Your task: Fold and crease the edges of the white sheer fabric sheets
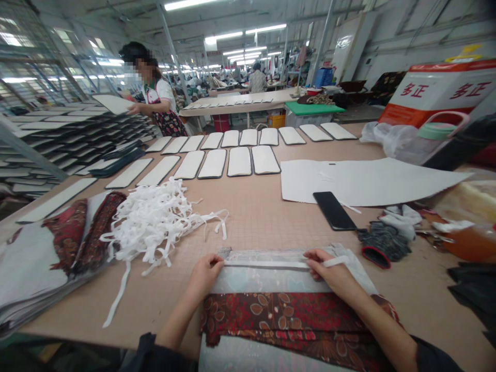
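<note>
**Two bare hands hold a flat white elastic strip (267, 263) across fabric at bottom centre.**
The left hand (203, 276) and right hand (329, 269) stand well apart, each pinching the strip, which lies on a pale translucent sheet (256, 281) above folded red-brown floral fabric (282, 312) on the tan gridded tabletop (251, 227). Just left, a tangled heap of white elastic strips (155, 222) touches a stack of printed fabric (58, 253); to the right lie a dark speckled glove with a red cuff (382, 243) and a black smartphone (334, 211). Farther up are a large white paper sheet (360, 181) and rows of white rounded panels (239, 161). At upper left, a co-worker (158, 98) in a white shirt and floral apron holds a panel (112, 103) above stacked panels (77, 129).
</note>
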The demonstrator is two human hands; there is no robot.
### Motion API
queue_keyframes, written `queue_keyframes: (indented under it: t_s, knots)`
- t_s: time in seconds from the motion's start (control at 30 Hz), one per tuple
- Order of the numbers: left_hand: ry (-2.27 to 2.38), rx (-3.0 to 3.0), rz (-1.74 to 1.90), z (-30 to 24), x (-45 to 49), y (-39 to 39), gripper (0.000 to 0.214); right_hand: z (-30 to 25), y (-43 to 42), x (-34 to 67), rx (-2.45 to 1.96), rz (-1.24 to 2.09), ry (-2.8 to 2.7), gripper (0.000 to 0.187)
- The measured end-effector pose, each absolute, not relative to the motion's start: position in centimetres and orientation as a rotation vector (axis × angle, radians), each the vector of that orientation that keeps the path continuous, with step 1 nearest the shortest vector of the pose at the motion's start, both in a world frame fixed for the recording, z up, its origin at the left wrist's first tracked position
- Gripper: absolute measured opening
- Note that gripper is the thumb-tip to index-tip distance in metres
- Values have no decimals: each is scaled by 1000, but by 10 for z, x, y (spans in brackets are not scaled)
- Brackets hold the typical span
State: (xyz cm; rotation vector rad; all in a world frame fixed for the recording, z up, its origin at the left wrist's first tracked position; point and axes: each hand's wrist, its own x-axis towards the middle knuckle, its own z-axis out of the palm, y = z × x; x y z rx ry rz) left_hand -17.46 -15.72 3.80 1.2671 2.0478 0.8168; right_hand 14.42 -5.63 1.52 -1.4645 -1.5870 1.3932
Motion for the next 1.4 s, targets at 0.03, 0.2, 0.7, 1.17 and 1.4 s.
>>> queue_keyframes:
  t_s: [0.03, 0.2, 0.7, 1.17, 1.4]
  knots:
    - [2035, 1270, 800, 38, -175, -157, 19, 13, -55, 144, -1462, 1399, -1593, 25]
    - [2096, 1334, 776, 32, -174, -155, 13, 6, -54, 143, -1478, 1314, -1688, 25]
    - [2384, 1649, 363, 38, -155, -159, 14, 11, -52, 140, -1456, 888, -2005, 14]
    - [2196, 2426, -202, 53, -136, -174, 50, 11, -53, 139, -1463, 804, -2046, 7]
    - [2155, 2427, -364, 53, -124, -167, 62, 11, -54, 135, -1466, 836, -2008, 7]
